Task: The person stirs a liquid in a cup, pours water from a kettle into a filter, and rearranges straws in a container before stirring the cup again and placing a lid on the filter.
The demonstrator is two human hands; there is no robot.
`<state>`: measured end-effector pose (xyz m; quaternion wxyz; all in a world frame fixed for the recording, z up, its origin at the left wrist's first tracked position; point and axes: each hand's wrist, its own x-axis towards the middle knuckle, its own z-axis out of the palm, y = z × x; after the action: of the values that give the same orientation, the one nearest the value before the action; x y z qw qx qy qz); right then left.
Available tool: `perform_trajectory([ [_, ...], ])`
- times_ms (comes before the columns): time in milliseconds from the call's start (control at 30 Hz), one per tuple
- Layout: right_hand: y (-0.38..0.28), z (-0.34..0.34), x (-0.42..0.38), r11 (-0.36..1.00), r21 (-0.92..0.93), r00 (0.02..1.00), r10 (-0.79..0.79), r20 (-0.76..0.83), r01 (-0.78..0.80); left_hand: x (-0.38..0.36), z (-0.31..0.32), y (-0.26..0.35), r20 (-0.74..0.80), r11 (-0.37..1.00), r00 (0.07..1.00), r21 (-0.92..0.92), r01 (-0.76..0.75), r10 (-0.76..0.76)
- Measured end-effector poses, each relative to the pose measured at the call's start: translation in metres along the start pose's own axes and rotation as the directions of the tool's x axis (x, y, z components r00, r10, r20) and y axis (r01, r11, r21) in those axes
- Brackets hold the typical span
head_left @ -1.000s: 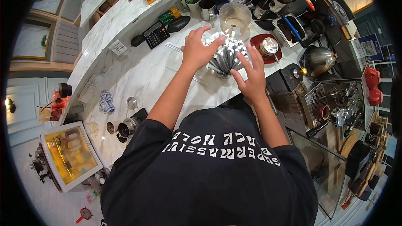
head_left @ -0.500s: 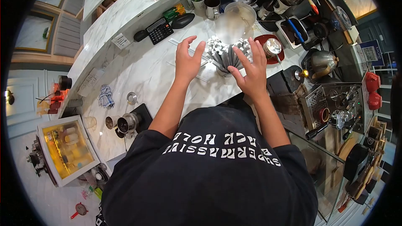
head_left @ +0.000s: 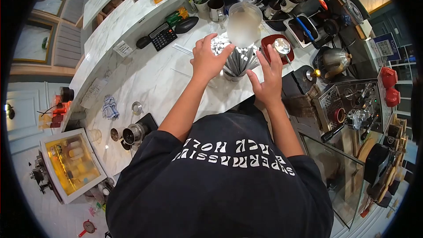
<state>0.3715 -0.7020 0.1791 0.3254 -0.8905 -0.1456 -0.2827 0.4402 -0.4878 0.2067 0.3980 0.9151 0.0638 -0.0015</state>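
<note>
A thick bunch of grey straws with white ends (head_left: pixel 240 61) stands upright and fanned out in a short cup (head_left: pixel 235 77) on the marble counter. My left hand (head_left: pixel 210 61) is at the bunch's left side, fingers apart, its thumb overlapping the straws in this view. On the other side, my right hand (head_left: pixel 269 77) is open with its fingers spread, just right of the straws. A few loose clear straws (head_left: pixel 181 71) lie on the counter by my left hand. Behind the bunch sits a round translucent tub (head_left: pixel 244 22), partly blurred.
A red tray (head_left: pixel 269 44) with a metal cup (head_left: pixel 282 46) is at the right. Beyond are a calculator (head_left: pixel 164 37), a steel jug (head_left: pixel 216 9) and a utensil bin (head_left: pixel 304 33). An espresso machine (head_left: pixel 352 101) stands far right; a checked cloth (head_left: pixel 110 107) lies left.
My left hand has moved right, up against the side of the straw bunch. My right hand has drawn slightly away to the right. The whole view has shifted a little.
</note>
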Motion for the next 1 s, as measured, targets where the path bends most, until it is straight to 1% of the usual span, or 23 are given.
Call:
perform_trajectory([
  [67, 0.001, 0.001, 0.002, 1.000, 0.005, 1.000, -0.004, 0.000, 0.004, 0.004, 0.005, -0.014, 0.022, 0.994, 1.000, -0.106, -0.017, 0.019],
  [167, -0.004, 0.003, 0.012, 1.000, -0.010, 1.000, -0.006, 0.009, 0.006, 0.010, 0.006, -0.020, -0.007, 0.960, 1.000, -0.280, -0.010, 0.008],
  [267, 0.001, 0.008, 0.013, 0.997, -0.066, 0.990, -0.024, 0.140, 0.033, 0.021, 0.000, -0.014, -0.039, 0.972, 0.998, -0.226, -0.059, 0.051],
  [367, 0.002, 0.010, 0.012, 1.000, -0.018, 0.990, -0.003, 0.141, 0.006, 0.036, -0.008, 0.004, -0.017, 0.995, 0.998, -0.077, -0.059, 0.058],
  [467, 0.002, 0.007, 0.021, 0.999, 0.035, 0.998, -0.027, 0.064, 0.025, 0.043, -0.009, 0.026, 0.012, 0.996, 0.998, 0.066, -0.058, 0.057],
  [567, 0.003, 0.004, 0.028, 1.000, -0.007, 0.998, -0.028, 0.054, 0.028, 0.047, -0.003, 0.030, 0.067, 0.972, 0.997, 0.228, -0.063, 0.049],
  [667, -0.002, -0.003, 0.033, 1.000, -0.018, 0.996, -0.007, 0.085, 0.008, 0.057, 0.004, 0.014, 0.104, 0.992, 0.995, 0.123, -0.022, 0.009],
  [700, -0.003, -0.004, 0.033, 1.000, -0.013, 0.995, -0.007, 0.095, 0.008, 0.056, 0.004, 0.013, 0.109, 0.993, 0.994, 0.114, -0.023, 0.010],
  [800, -0.002, 0.002, 0.033, 0.999, 0.001, 0.994, -0.043, 0.104, 0.043, 0.068, 0.014, -0.003, 0.109, 0.994, 0.994, -0.098, 0.042, -0.031],
  [900, 0.000, 0.008, 0.033, 0.996, 0.002, 0.979, -0.091, 0.180, 0.093, 0.070, 0.019, -0.012, 0.132, 0.978, 0.990, -0.191, 0.079, -0.054],
  [1000, 0.001, 0.014, 0.030, 0.998, 0.009, 0.976, -0.069, 0.205, 0.068, 0.067, 0.019, -0.014, 0.170, 0.960, 0.984, -0.263, 0.095, -0.051],
])
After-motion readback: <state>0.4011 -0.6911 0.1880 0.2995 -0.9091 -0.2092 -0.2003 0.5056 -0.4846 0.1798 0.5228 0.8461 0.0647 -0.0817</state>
